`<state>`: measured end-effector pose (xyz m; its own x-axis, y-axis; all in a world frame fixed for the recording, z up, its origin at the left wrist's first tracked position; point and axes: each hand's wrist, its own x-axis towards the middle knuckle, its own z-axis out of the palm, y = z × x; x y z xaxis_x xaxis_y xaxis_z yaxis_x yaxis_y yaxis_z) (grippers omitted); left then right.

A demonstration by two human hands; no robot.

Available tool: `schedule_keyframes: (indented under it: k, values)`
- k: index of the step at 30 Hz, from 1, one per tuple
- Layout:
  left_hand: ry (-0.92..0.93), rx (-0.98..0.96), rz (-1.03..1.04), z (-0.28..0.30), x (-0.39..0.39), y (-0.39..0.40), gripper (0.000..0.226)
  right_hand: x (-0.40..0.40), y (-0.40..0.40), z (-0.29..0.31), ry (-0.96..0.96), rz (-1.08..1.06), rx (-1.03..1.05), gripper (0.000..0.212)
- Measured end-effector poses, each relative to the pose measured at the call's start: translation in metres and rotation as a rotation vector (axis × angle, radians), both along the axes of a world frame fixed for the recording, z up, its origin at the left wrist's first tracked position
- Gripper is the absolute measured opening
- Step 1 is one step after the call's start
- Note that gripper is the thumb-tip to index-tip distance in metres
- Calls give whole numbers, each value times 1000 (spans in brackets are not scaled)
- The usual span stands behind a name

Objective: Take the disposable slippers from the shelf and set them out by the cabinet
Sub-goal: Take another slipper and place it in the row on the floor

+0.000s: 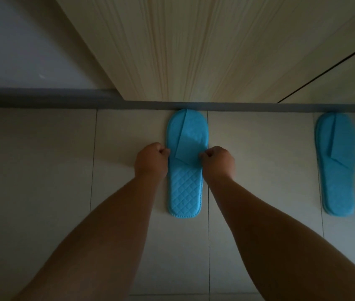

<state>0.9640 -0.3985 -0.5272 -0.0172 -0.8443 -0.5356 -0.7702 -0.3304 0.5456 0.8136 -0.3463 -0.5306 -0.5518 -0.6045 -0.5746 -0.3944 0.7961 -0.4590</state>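
Observation:
A flat blue disposable slipper (185,192) lies on the tiled floor, its toe touching the dark plinth of the light wooden cabinet (194,51). Its strap is folded flat over the front half and the quilted heel points toward me. My left hand (151,160) pinches the slipper's left edge at the strap. My right hand (218,161) pinches the right edge at the same height. A second blue slipper (336,164), which looks like a flat stack, lies to the right, also toe to the plinth.
The cabinet's dark plinth (259,106) runs across the view, with a door gap at the upper right. A pale wall (15,40) stands to the left of the cabinet. Light floor tiles (41,170) spread on both sides of the slipper.

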Motion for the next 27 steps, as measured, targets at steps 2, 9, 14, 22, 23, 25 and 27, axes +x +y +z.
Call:
schedule_keyframes:
  k: [2, 9, 14, 22, 23, 25, 27]
  values:
    - [-23, -27, -13, 0, 1, 2, 25, 1, -1, 1, 12, 18, 3, 16]
    - [-95, -82, -34, -3, -3, 5, 22, -2, -4, 0, 48, 61, 23, 16]
    - [-140, -89, -69, -4, -4, 5, 20, -2, -7, 2, 69, 75, 47, 14]
    - [-155, -95, -123, -1, -5, 1, 19, 2, -8, 5, 74, 41, 102, 16]
    - [-157, -98, -128, -1, -5, 0, 19, 2, -8, 5, 79, 43, 105, 16]
    - [-160, -95, -134, -2, -5, -1, 19, 2, -8, 6, 81, 46, 111, 16]
    - [-168, -89, -143, -2, -6, -3, 19, 1, -8, 6, 77, 48, 116, 16]
